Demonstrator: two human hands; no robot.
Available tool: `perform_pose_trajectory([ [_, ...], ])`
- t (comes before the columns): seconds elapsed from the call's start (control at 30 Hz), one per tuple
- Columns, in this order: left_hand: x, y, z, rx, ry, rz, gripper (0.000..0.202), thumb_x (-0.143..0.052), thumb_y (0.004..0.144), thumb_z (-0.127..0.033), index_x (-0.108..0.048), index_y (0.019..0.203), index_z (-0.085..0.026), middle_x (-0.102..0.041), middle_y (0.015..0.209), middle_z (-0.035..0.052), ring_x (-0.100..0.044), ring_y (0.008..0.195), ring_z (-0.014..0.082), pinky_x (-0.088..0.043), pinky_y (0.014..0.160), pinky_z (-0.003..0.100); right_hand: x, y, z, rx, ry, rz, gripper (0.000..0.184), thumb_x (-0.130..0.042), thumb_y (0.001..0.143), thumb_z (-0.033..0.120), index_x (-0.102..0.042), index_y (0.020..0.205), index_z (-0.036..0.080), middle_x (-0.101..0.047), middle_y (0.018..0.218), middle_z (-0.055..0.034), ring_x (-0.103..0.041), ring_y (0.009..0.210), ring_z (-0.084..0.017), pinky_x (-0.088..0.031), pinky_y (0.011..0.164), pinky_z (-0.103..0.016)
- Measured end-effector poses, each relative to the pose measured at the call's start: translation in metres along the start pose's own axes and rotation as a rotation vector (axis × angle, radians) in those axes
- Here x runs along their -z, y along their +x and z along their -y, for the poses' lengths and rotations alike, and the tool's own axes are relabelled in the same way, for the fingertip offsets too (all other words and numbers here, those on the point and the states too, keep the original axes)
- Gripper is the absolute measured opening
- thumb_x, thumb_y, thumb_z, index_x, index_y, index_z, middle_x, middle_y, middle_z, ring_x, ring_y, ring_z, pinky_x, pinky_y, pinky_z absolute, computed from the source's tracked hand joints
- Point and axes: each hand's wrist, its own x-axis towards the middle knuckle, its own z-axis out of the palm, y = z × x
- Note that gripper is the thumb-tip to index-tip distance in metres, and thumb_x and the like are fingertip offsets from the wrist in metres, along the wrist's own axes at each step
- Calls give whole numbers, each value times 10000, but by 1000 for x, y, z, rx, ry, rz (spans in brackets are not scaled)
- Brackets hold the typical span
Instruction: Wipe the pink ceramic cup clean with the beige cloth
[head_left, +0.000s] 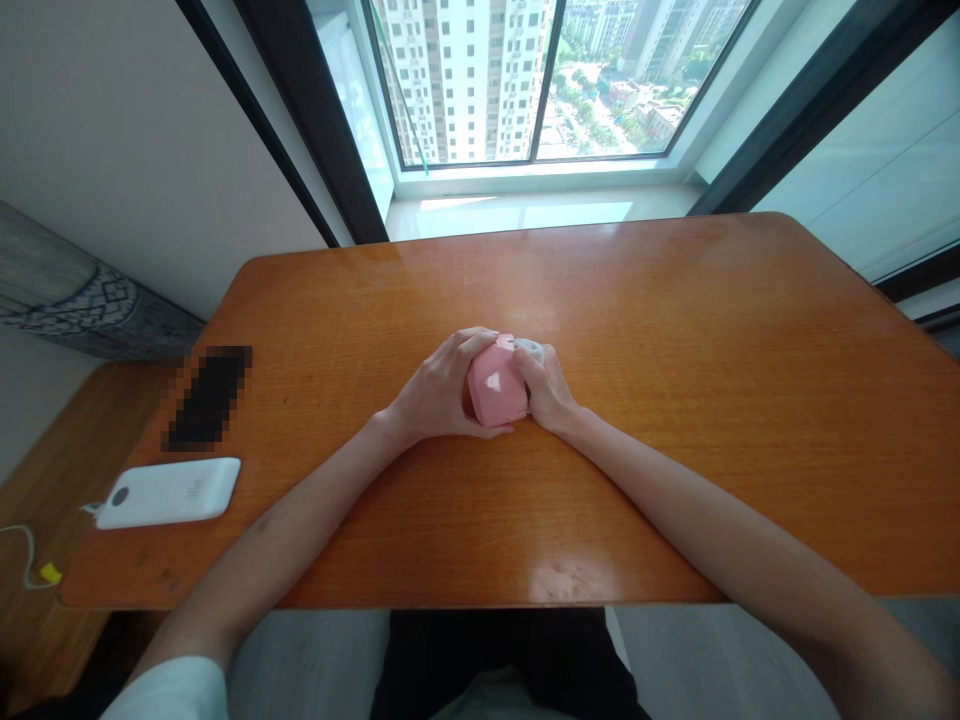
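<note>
A small glossy pink box-shaped object (495, 384) is between my hands over the middle of the wooden table; its exact kind does not show. My left hand (450, 388) curves round its left side, with the thumb at the near edge and the fingers over the far edge. On the right side, my right hand (547, 388) grips it, its thumb on the pink surface. A pale grey, rounded part (529, 349) shows at the far right of the object, beside my right fingers. Those fingers are mostly hidden behind it.
On the left of the wooden table (675, 320) lies a white, rounded device (171, 492) with a cable at its left end. Behind it is a dark pixelated patch (208, 398). A window (532, 80) stands beyond the far edge, and a patterned cloth (97, 295) is at left.
</note>
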Motion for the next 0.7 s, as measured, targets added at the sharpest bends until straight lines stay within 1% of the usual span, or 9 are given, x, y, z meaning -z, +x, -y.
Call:
perform_pose_trajectory([
  [0.07, 2, 2, -5, 50, -33, 8, 1204, -1020, 664, -641, -385, 1620, -275, -629, 1503, 172, -689, 1374, 388, -607, 1163, 559, 0, -1, -2, 24, 0, -2, 718, -569, 942, 880, -505, 650, 227, -429, 593, 36, -358, 551, -107, -295, 519, -283],
  [0.17, 3, 3, -11, 176, -93, 31, 1202, -1028, 622, -638, -416, 1587, -266, -662, 1466, 155, -738, 1268, 360, -630, 1096, 508, 0, -3, -6, 44, -14, -3, 715, -560, 963, 860, -488, 636, 229, -425, 593, 33, -365, 543, -107, -283, 509, -284],
  [0.3, 3, 1, -14, 365, -204, 87, 1088, -972, 686, -651, -449, 1560, -267, -730, 1361, 116, -777, 1045, 284, -647, 900, 414, 0, -3, -6, 66, -43, 0, 720, -549, 967, 861, -482, 624, 232, -416, 571, 38, -349, 529, -103, -283, 503, -284],
  [0.37, 3, -1, -11, 422, -238, 115, 1028, -929, 720, -697, -491, 1539, -256, -749, 1327, 116, -773, 1014, 283, -636, 864, 409, 0, -3, -4, 87, -60, 14, 717, -557, 968, 854, -473, 617, 233, -405, 560, 44, -335, 521, -98, -279, 501, -283],
  [0.43, 3, -1, -9, 452, -240, 133, 988, -881, 749, -751, -538, 1518, -234, -750, 1348, 139, -769, 1088, 321, -635, 935, 457, 1, -2, -3, 113, -76, 31, 713, -565, 974, 836, -463, 606, 233, -392, 551, 48, -325, 510, -93, -267, 493, -282],
  [0.5, 5, 1, -7, 452, -220, 134, 978, -829, 773, -812, -582, 1499, -206, -721, 1444, 180, -729, 1278, 393, -593, 1106, 552, 1, -2, -3, 140, -84, 41, 707, -563, 984, 818, -460, 601, 233, -390, 545, 49, -321, 502, -91, -263, 485, -282],
  [0.6, 10, 7, -8, 433, -203, 159, 987, -745, 800, -910, -658, 1453, -174, -665, 1570, 214, -518, 1588, 480, -412, 1322, 672, 1, -2, -3, 171, -81, 49, 694, -555, 994, 806, -478, 615, 230, -416, 557, 44, -342, 508, -95, -287, 495, -285],
  [0.63, 11, 9, -8, 439, -209, 174, 993, -717, 809, -934, -678, 1442, -171, -660, 1586, 215, -449, 1643, 485, -367, 1352, 689, 1, -3, -3, 177, -78, 53, 687, -553, 998, 801, -484, 624, 229, -423, 562, 42, -350, 512, -97, -293, 501, -286],
  [0.7, 14, 12, -11, 479, -233, 202, 1008, -649, 840, -969, -690, 1455, -171, -648, 1615, 207, -382, 1690, 473, -330, 1377, 700, 1, -3, -4, 187, -73, 59, 674, -556, 1005, 789, -490, 637, 228, -426, 570, 43, -353, 516, -98, -295, 510, -288],
])
